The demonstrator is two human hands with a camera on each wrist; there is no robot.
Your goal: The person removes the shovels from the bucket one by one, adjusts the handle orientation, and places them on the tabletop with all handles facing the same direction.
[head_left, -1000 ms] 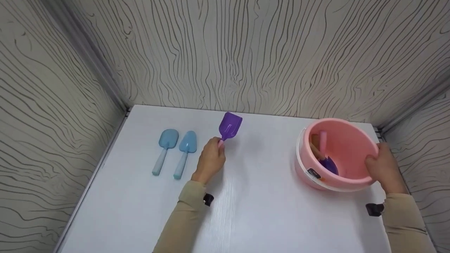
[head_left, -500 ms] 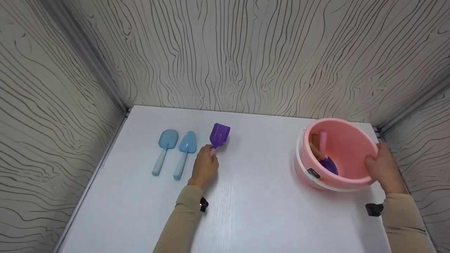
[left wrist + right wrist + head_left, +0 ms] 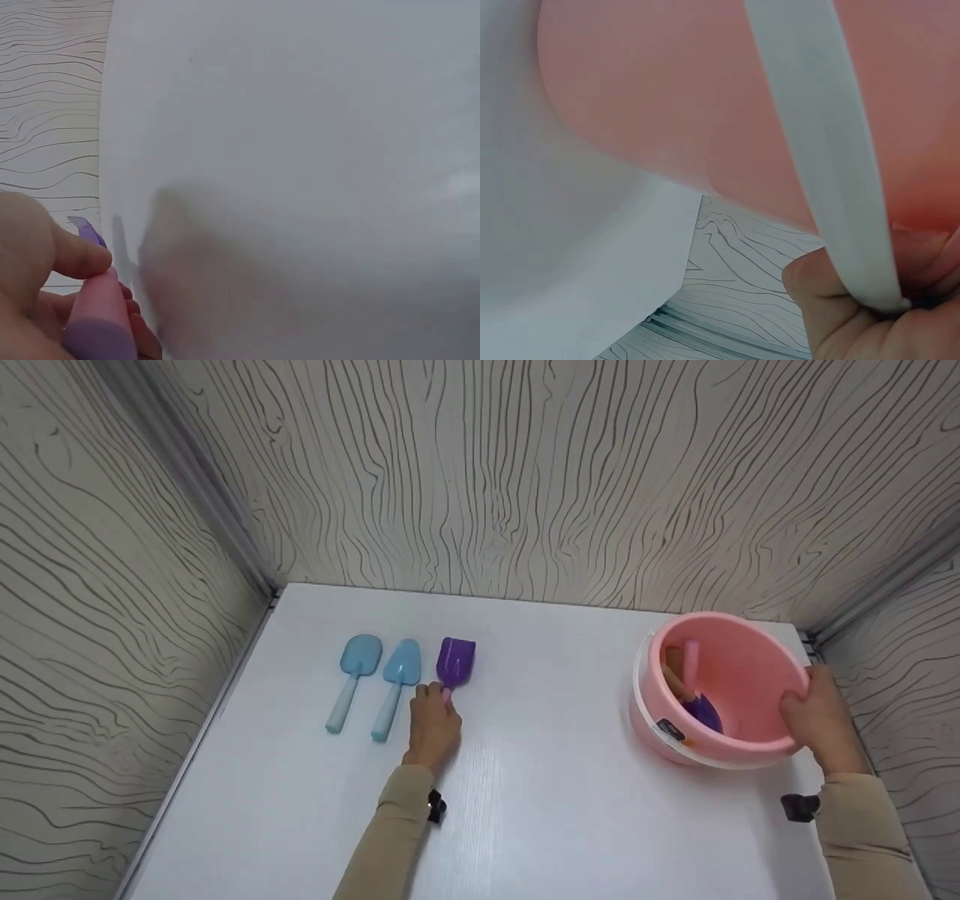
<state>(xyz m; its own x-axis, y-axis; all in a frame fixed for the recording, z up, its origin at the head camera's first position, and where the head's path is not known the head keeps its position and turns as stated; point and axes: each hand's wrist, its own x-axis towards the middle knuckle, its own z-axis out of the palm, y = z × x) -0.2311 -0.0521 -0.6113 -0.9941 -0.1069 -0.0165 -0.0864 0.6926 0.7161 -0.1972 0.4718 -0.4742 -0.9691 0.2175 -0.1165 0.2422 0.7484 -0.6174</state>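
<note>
The left hand [image 3: 435, 726] is holding the purple shovel [image 3: 455, 661], its fingers and thumb closing round the pink handle [image 3: 103, 300]. The blade is pointing away beyond those fingertips, low over the white table [image 3: 555, 780]; whether it is touching is hard to tell. Just left of the fingers the blue pointed trowel [image 3: 403, 661] is lying, and farther left the blue rounded trowel [image 3: 361, 654], so the step in hand is probably a setting-down beside these 2. Doing it well would mean keeping the blade level, easing the handle down until it is resting along its length, and loosening the fingers only then, while keeping the knuckles from nudging the nearer trowel.

Well to the right of those fingers, the right hand [image 3: 819, 720] is gripping the rim of the pink bucket [image 3: 750, 675], thumb hooking inside; a steady grip should help, since the bucket is leaning toward the left hand with tools [image 3: 703, 714] lying inside.

Compared with 0.5 s ago, the shovel is sitting closer to the person and nearer the pointed trowel, its blade pointing straighter ahead. The right hand and bucket are staying put.
</note>
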